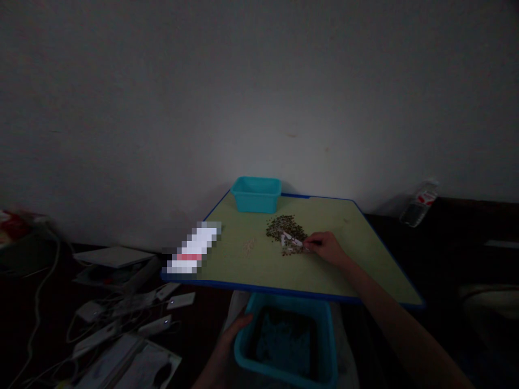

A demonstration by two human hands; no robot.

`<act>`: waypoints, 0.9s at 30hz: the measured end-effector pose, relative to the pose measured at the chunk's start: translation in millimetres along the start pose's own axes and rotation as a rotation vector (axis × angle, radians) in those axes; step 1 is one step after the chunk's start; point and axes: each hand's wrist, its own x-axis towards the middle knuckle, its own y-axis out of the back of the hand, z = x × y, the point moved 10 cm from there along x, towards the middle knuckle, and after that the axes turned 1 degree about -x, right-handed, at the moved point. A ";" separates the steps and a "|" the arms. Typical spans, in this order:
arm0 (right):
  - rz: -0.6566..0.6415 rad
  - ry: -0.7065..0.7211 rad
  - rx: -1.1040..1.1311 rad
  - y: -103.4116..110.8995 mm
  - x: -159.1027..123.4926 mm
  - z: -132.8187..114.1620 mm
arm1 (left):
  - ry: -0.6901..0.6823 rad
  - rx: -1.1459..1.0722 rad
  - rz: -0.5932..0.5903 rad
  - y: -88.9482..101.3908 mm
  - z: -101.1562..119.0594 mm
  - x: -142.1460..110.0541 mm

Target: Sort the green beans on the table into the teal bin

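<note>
My right hand (326,247) is over the board with its fingers pinched on a slim, pale strip-like tool (292,239). The tool's kind is hard to make out in the dim light. Its far end lies in a loose pile of small dark grains (284,224), like seeds or beads. Left of the pile is a small scatter of pale bits (248,247). Below the board's near edge, my left hand (233,332) grips the left side of a teal plastic basin (333,346), thumb at the rim. Dark matter lies on the basin's bottom; the fingers beneath are hidden.
A second teal basin (257,201) stands at the back of the blue-edged board (344,216), by the wall. A bright, blurred-out flat object (192,249) lies at the board's left. Power strips and cables (154,324) clutter the lower left. A clear plastic bottle (421,204) leans at right.
</note>
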 end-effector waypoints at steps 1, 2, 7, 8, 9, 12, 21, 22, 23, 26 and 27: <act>-0.004 -0.004 0.003 -0.5 0.1 0.5 | 0.007 -0.004 0.011 0.5 -0.4 -0.4; -0.006 -0.005 0.003 -0.6 0.3 0.7 | 0.012 -0.004 0.024 1.7 -0.7 -0.5; 0.008 0.012 -0.016 3.9 0.8 -0.5 | 0.026 -0.028 0.007 7.0 -3.9 3.3; 0.020 0.008 -0.013 6.2 0.8 0.2 | 0.036 -0.033 -0.014 7.0 -5.6 4.4; 0.035 0.001 -0.009 8.7 0.8 1.2 | 0.039 -0.031 -0.027 7.4 -6.6 5.3; 0.082 -0.020 -0.002 15.2 0.7 4.5 | 0.009 -0.003 -0.009 11.5 -4.2 6.4; 0.057 -0.006 -0.033 10.6 0.4 3.6 | 0.007 -0.012 -0.051 2.0 -0.8 4.4; 0.053 -0.002 -0.030 9.8 0.3 3.5 | 0.017 -0.004 -0.037 2.7 -2.1 4.2; 0.049 0.002 -0.025 9.1 0.3 3.6 | 0.031 0.002 -0.024 3.3 -3.8 3.8; 0.048 -0.002 -0.003 8.6 0.2 4.8 | 0.031 0.007 0.008 4.4 -4.5 2.3; 0.051 -0.007 0.003 9.1 0.2 5.4 | 0.020 0.004 0.011 3.9 -3.4 1.7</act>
